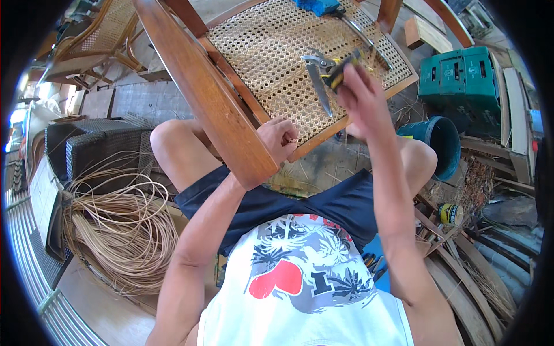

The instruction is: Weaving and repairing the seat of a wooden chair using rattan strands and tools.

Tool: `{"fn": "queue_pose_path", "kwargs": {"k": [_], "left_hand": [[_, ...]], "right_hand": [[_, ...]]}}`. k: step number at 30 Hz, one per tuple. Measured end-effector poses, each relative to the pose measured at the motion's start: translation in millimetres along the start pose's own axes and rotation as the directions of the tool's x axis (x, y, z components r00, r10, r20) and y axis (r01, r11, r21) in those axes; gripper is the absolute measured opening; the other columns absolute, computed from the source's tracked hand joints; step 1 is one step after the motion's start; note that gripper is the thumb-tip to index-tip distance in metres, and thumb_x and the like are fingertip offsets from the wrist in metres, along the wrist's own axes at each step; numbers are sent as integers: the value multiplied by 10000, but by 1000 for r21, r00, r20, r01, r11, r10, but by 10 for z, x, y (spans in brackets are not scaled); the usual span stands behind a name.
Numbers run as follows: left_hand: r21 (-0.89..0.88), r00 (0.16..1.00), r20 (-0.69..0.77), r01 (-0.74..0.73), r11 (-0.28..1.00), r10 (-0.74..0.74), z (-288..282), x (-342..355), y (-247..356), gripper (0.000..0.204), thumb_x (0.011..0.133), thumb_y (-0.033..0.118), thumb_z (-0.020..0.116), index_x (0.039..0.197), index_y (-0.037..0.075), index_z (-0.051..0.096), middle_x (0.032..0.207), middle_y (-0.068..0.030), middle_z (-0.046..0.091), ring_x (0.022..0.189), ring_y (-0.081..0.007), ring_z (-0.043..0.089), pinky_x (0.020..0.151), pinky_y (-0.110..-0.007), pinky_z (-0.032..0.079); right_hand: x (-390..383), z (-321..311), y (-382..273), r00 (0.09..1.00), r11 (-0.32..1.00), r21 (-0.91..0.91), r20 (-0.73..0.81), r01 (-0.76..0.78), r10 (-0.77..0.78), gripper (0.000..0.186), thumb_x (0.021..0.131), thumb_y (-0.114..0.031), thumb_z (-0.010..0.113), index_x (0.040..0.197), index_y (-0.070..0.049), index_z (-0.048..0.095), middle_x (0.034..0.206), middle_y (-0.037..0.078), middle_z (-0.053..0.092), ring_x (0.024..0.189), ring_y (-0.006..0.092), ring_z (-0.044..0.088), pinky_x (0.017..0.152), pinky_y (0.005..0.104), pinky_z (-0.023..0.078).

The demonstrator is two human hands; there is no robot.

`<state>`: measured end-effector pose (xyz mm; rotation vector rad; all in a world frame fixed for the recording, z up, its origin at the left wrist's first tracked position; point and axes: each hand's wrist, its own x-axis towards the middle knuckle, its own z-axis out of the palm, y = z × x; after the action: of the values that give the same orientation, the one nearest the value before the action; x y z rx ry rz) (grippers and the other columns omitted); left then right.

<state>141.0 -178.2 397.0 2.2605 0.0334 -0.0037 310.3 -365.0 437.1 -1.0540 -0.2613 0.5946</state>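
Note:
A wooden chair frame (pixel 202 98) with a woven cane seat (pixel 251 60) lies across the space before me. My left hand (pixel 278 138) is at the seat's near-left corner beside the wooden armrest, fingers curled on something too small to make out. My right hand (pixel 360 101) is raised over the seat's right side, closed on a black-and-yellow tool (pixel 349 66). Just left of it on the seat lie pruning shears (pixel 317 60) and a long metal blade (pixel 319 89). A blue object (pixel 317 6) and a metal-shafted tool (pixel 358 32) lie farther back on the seat.
At left are cane-backed chairs (pixel 101 37), dark woven panels (pixel 104 144) and a large bundle of rattan strands (pixel 121 233). At right stand green plastic crates (pixel 438 78), a teal bucket (pixel 444 155), a small tin (pixel 450 214) and curved wooden pieces (pixel 461 288).

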Motion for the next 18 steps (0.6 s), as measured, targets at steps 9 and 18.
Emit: {"fn": "queue_pose_path", "kwargs": {"k": [9,18], "left_hand": [[-175,874,-479,-1,985,-84,203,-164,-158,172,894,102,779,1015,36,677,872,-22,628,755,-92,621,675,-258,510],[-442,810,-256,387,809,-527,184,-287,-407,778,815,520,839,1328,22,533,1131,-131,654,982,-192,658,816,-340,548]], "right_hand": [[-994,314,591,965,565,-802,55,195,-255,346,899,-212,807,1164,-51,654,946,88,706,710,125,643,648,276,514],[-979,420,548,881,343,-842,282,417,-380,293,912,-157,761,1142,-48,615,1013,138,689,903,344,702,738,418,568]]}}
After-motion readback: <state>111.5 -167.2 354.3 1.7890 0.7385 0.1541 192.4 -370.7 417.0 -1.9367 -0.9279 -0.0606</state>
